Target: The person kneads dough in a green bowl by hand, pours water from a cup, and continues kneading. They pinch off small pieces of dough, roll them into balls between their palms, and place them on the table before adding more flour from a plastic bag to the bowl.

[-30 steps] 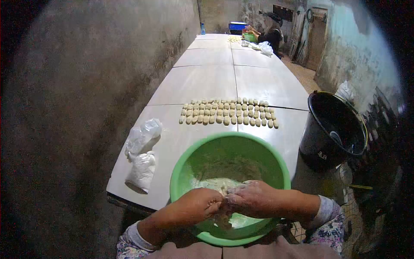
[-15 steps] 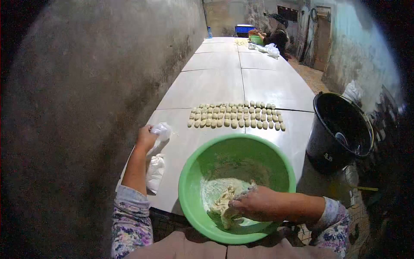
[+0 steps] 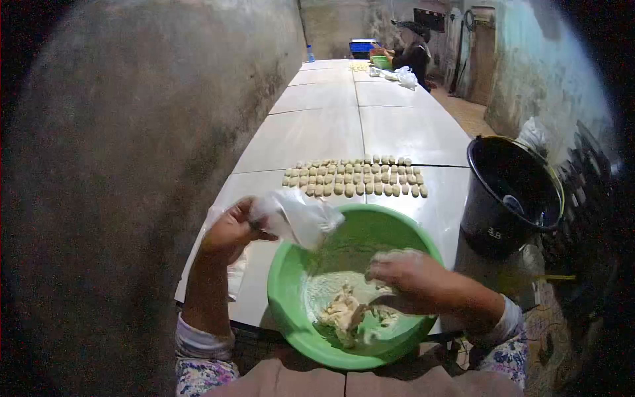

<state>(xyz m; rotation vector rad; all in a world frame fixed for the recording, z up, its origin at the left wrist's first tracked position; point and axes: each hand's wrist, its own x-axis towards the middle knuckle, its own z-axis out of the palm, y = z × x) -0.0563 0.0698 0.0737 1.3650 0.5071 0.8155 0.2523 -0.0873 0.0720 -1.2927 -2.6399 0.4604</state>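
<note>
My left hand (image 3: 239, 226) grips a thin white plastic bag (image 3: 294, 215), tilted over the left rim of a green basin (image 3: 284, 298). Inside the basin lie a lump of sticky dough (image 3: 342, 314) and loose white flour (image 3: 317, 289). Above the dough, at the basin's right side, my right hand (image 3: 410, 278) hangs with its fingers curled and somewhat blurred; whether they hold anything is hidden. Several rows of small dough pieces (image 3: 357, 178) lie on the table beyond the basin. Another white bag (image 3: 236, 274) is partly hidden behind my left forearm.
A black bucket (image 3: 493, 218) stands at the right edge of the long white table (image 3: 317, 135). A wall (image 3: 152, 132) runs along the left. At the far end are a co-worker (image 3: 413, 56), a blue crate (image 3: 362, 46), a small green bowl (image 3: 381, 61) and white bags (image 3: 400, 76).
My left hand has lifted the plastic bag off the table and brought it right, to the basin. My right hand has risen off the dough and moved slightly right.
</note>
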